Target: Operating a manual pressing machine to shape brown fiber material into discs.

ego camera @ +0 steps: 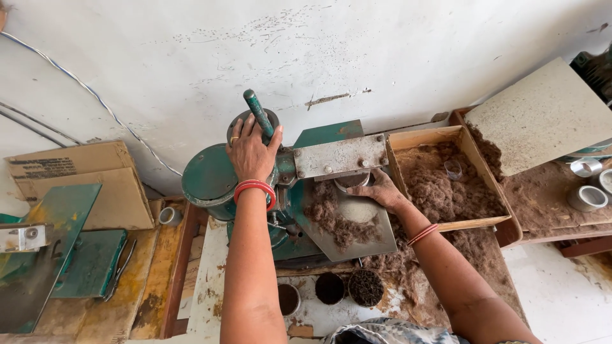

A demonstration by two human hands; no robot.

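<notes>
Gripping the green lever of a green hand-press machine, the left hand is wrapped around the handle's lower part, thumb on the right side, a ring on one finger and red bangles at the wrist. Lever is tilted, top leaning left and away. Right hand is under the machine's grey metal plate, fingers curled loosely and dusty, pressing into the brown fibrous material beside a small round die opening; whether it pinches anything, cannot tell. Thin red bangles on the right wrist too.

The fibre lies piled on a slanted metal chute directly in front of the machine, touching the right hand's fingers. More of the same fibre fills a wooden tray just right of the machine, with a small clear cup sitting in it. Three round cups stand in a row below the chute, near the person's body; the rightmost is filled with dark material. Far right: a grey board leaning over more fibre, and metal rings. Left: cardboard, a green metal part, a tape roll. White wall behind.
</notes>
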